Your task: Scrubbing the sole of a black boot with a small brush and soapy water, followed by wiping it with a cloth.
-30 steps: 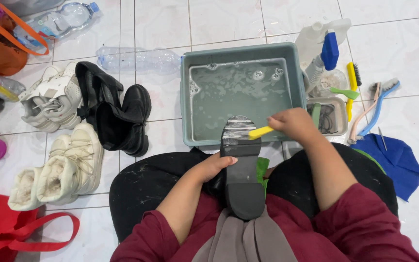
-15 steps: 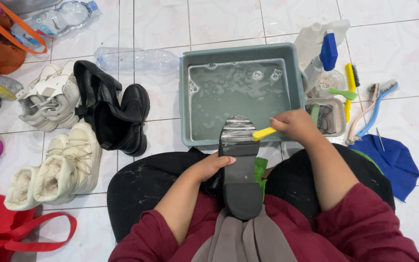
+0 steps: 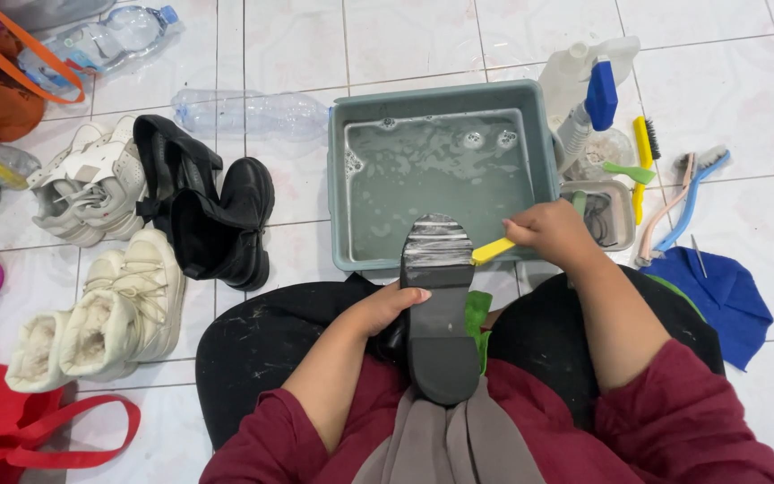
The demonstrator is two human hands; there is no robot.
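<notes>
A black shoe (image 3: 441,314) lies sole-up across my lap, its toe reaching over the front rim of a grey basin (image 3: 340,179) of soapy water. My left hand (image 3: 387,306) grips the shoe at its left side. My right hand (image 3: 555,235) holds a yellow-handled brush (image 3: 493,250) against the wet, soapy front of the sole. The brush head is hidden behind the shoe.
On the tiled floor to the left stand black boots (image 3: 217,220), white sneakers (image 3: 82,188) and cream boots (image 3: 109,314). A plastic bottle (image 3: 244,115) lies behind them. To the right are a spray bottle (image 3: 589,94), brushes (image 3: 674,202), a small tub (image 3: 604,213) and a blue cloth (image 3: 718,296).
The sole's front looks slightly wetter and my right hand has shifted a little along it with the brush. The shoe and left hand stay in place.
</notes>
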